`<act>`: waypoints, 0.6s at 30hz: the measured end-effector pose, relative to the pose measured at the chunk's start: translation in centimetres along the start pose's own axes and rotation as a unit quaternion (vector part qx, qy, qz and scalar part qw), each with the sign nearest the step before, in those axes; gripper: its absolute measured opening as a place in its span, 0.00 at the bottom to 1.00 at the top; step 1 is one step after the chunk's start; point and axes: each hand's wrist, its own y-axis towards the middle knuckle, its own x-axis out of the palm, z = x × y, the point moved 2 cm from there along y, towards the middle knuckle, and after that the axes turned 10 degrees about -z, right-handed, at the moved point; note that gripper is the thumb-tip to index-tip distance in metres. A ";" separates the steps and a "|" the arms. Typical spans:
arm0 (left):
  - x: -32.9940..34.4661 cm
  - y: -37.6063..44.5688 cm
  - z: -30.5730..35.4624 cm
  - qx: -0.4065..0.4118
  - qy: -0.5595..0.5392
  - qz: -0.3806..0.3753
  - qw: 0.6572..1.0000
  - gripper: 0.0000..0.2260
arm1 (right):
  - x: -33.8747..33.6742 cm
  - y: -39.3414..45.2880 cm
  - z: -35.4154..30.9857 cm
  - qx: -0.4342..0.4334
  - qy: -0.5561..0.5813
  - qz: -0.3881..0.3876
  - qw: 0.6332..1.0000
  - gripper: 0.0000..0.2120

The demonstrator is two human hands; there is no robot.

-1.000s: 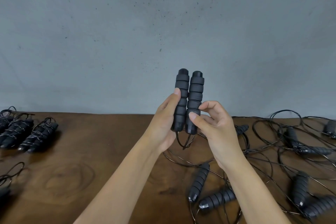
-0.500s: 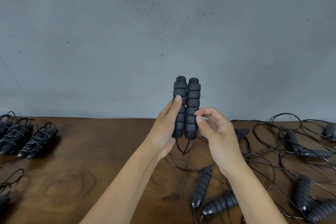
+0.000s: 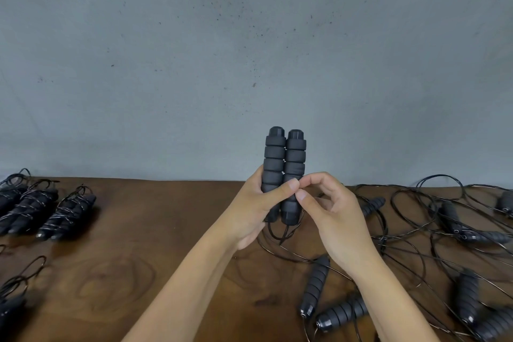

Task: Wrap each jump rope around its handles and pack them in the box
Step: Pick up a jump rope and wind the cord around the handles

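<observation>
Two black ribbed jump rope handles (image 3: 284,158) stand upright side by side above the wooden table (image 3: 144,230). My left hand (image 3: 249,214) grips both, its thumb laid across their lower halves. My right hand (image 3: 330,214) touches the right handle with curled thumb and forefinger; whether it pinches the rope I cannot tell. The thin black rope (image 3: 280,236) hangs from the handles' bottoms onto the table. No box is in view.
Several wrapped jump ropes (image 3: 66,214) lie in a row at the far left. Another wrapped one (image 3: 11,305) sits at the lower left edge. Loose handles (image 3: 316,289) and tangled ropes (image 3: 416,219) cover the right side. A grey wall stands behind the table.
The two handles were brought flush together and lowered a little. My left thumb came round across their front. My right hand's fingertips closed in on the right handle.
</observation>
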 end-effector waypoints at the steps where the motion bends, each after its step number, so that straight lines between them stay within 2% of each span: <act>1: -0.1 -0.1 0.0 -0.001 -0.006 -0.003 1.000 0.23 | 0.1 -0.1 -0.1 0.000 0.001 -0.002 1.000 0.05; 18: -0.7 -1.2 0.0 -0.018 -0.020 -0.024 0.999 0.22 | 1.2 -0.6 -0.2 0.013 0.003 0.015 1.000 0.07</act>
